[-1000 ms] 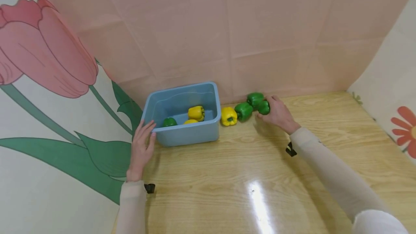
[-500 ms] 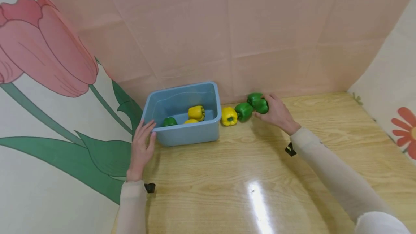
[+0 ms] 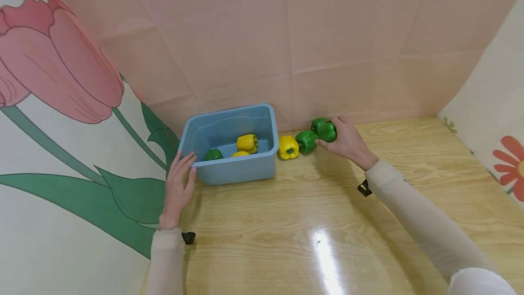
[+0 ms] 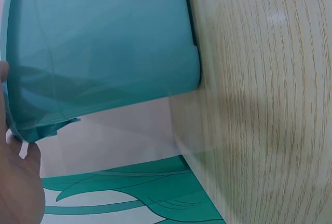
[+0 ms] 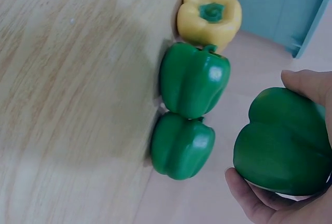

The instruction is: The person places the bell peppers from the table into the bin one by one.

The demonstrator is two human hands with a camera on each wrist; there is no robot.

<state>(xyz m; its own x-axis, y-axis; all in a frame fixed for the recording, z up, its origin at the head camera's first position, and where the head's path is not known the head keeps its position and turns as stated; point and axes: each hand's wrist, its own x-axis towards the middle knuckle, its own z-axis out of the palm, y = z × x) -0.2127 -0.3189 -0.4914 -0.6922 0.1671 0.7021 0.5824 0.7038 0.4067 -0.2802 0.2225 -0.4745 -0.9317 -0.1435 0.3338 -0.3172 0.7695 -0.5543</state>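
Observation:
A green bell pepper is gripped in my right hand, thumb on one side and fingers on the other. In the right wrist view it hangs apart from two more green peppers standing in line with a yellow bell pepper. At the near left corner of a blue plastic bin, my left hand holds the rim, its fingers over the edge and thumb outside. Inside the bin lie a green pepper and yellow ones, one partly hidden by the near wall.
The wooden table meets a pink cloth backdrop behind the bin and peppers. A tulip-printed panel stands close on the left, and a flower-printed one on the right.
The green pepper in my right hand has risen and shifted slightly left, now overlapping the rear green pepper. My left hand and the bin stay put.

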